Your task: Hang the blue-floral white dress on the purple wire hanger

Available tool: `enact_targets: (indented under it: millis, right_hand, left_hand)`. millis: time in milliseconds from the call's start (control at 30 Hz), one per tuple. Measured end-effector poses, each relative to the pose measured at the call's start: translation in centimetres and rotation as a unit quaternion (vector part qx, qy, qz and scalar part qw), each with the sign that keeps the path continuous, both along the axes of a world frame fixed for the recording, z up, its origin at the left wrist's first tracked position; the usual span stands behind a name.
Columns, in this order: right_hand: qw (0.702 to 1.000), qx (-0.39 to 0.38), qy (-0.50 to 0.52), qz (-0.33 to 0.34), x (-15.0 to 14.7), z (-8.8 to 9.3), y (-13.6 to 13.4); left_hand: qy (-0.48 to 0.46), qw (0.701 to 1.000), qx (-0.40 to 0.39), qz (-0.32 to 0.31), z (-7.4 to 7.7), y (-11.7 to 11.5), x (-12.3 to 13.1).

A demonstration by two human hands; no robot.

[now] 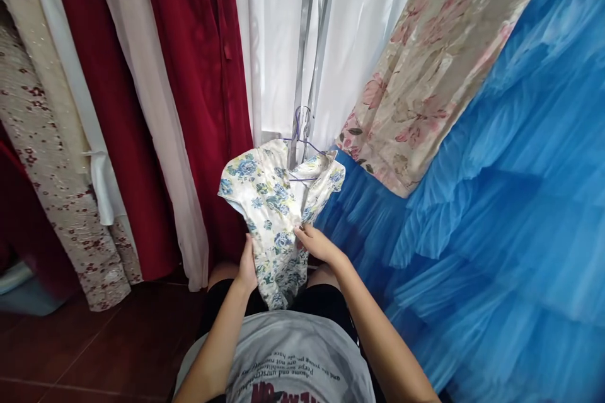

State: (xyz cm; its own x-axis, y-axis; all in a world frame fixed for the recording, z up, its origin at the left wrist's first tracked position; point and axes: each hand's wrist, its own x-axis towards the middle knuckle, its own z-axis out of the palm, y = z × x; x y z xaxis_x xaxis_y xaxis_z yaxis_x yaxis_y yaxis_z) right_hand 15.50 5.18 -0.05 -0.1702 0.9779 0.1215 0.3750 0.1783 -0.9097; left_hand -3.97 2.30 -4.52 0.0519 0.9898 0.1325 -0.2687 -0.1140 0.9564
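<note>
A white dress with blue flowers and short sleeves (269, 195) hangs in front of me on a thin purple hanger (307, 145). The hanger's hook is up against a metal pole. At the neck and upper front, the dress falls open. My left hand (247, 267) grips its left side at waist height, fingers partly hidden behind the cloth. With thumb and fingers closed, my right hand (316, 243) pinches the front edge near the middle. The lower part of the dress narrows down between my knees, its hem not clearly visible.
Long red gowns (189, 63) and a pale pink one hang on the left. A white curtain (363, 25) covers the back behind the metal pole (309, 44). To the right are a beige floral dress (425, 75) and a ruffled blue gown (510, 220). Dark red tiles (94, 352) form the floor.
</note>
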Motion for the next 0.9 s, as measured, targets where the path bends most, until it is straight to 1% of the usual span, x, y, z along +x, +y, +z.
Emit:
enact_targets:
  millis: [67,133,167,233,267,333,367,400,433,467,533,567,633,667,733,833,900]
  right_hand:
    - [0.999,0.009,0.037,-0.024,-1.8,-0.7,0.5]
    - [0.995,0.024,0.079,-0.05,-2.9,-1.1,0.4]
    - [0.992,0.03,0.102,-0.065,-3.2,-1.3,0.1]
    - [0.984,0.034,0.147,-0.098,-3.4,-1.5,-0.7]
    - [0.979,0.031,0.167,-0.113,-3.3,-1.6,-1.2]
    - [0.973,0.014,0.197,-0.121,-3.1,-1.7,-2.3]
    - [0.972,0.002,0.205,-0.113,-3.1,-1.7,-2.7]
    - [0.972,-0.01,0.211,-0.1,-3.0,-1.7,-3.1]
    - [0.973,-0.021,0.213,-0.086,-3.0,-1.6,-3.5]
    - [0.974,-0.028,0.214,-0.073,-3.1,-1.4,-3.8]
    - [0.974,-0.036,0.215,-0.055,-3.1,-0.8,-4.3]
    - [0.974,-0.039,0.217,-0.049,-3.0,-0.3,-4.3]
    - [0.971,-0.043,0.23,-0.043,-2.9,1.3,-3.7]
    - [0.968,-0.042,0.242,-0.045,-2.9,2.5,-3.0]
    - [0.96,-0.029,0.272,-0.059,-2.9,5.7,-0.7]
    - [0.947,0.004,0.31,-0.09,-3.1,11.7,4.0]
    - [0.942,0.013,0.322,-0.095,-3.3,15.3,6.7]
  left_hand:
    - [-0.032,0.999,-0.026,0.016,-0.5,0.1,0.0]
    - [-0.033,0.998,-0.033,0.048,-0.8,0.5,-0.2]
    - [-0.016,0.996,-0.022,0.08,-1.0,0.7,-0.4]
    - [0.015,0.985,0.005,0.169,-1.3,1.0,-1.1]
    - [0.027,0.974,0.02,0.224,-1.4,1.0,-1.5]
    - [0.065,0.936,0.063,0.34,-1.7,0.8,-1.8]
    - [0.101,0.917,0.095,0.375,-1.7,0.5,-1.5]
    - [0.153,0.901,0.136,0.382,-1.7,0.3,-1.0]
    - [0.209,0.894,0.177,0.356,-1.7,0.0,-0.1]
    - [0.257,0.894,0.209,0.303,-1.6,-0.2,0.9]
    - [0.301,0.907,0.231,0.183,-1.4,-0.5,3.0]
    - [0.305,0.913,0.228,0.149,-1.3,-0.5,3.9]
    - [0.304,0.919,0.215,0.128,-1.1,-0.5,4.8]
    - [0.307,0.92,0.211,0.122,-1.0,-0.4,4.9]
    - [0.321,0.918,0.207,0.104,-0.8,-0.2,4.3]
    - [0.343,0.915,0.199,0.076,-0.9,0.0,3.0]
    - [0.358,0.911,0.199,0.052,-1.1,0.2,2.3]
